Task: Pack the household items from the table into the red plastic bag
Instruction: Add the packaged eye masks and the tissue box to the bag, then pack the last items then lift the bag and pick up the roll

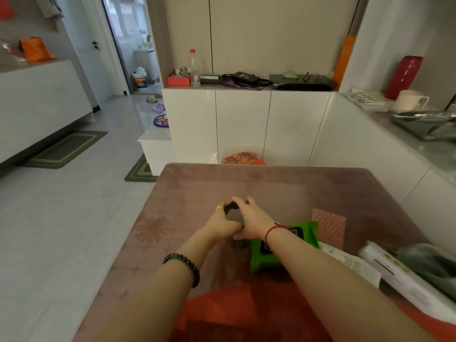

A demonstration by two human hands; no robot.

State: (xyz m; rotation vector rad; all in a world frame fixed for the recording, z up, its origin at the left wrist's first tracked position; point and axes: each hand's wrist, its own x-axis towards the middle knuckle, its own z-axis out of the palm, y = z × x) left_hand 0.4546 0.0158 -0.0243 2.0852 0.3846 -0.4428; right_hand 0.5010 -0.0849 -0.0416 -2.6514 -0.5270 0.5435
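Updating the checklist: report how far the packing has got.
Done: nothing visibly packed; the red bag lies at the near edge of the table, contents unclear. In hand: left hand and right hand together grip a small black item. Left: green pack, pink cloth and white box lie on the table.

Both arms reach forward, wrists close together. The left hand (223, 224) and right hand (251, 218) curl round a small black object (231, 206), held between their fingertips.
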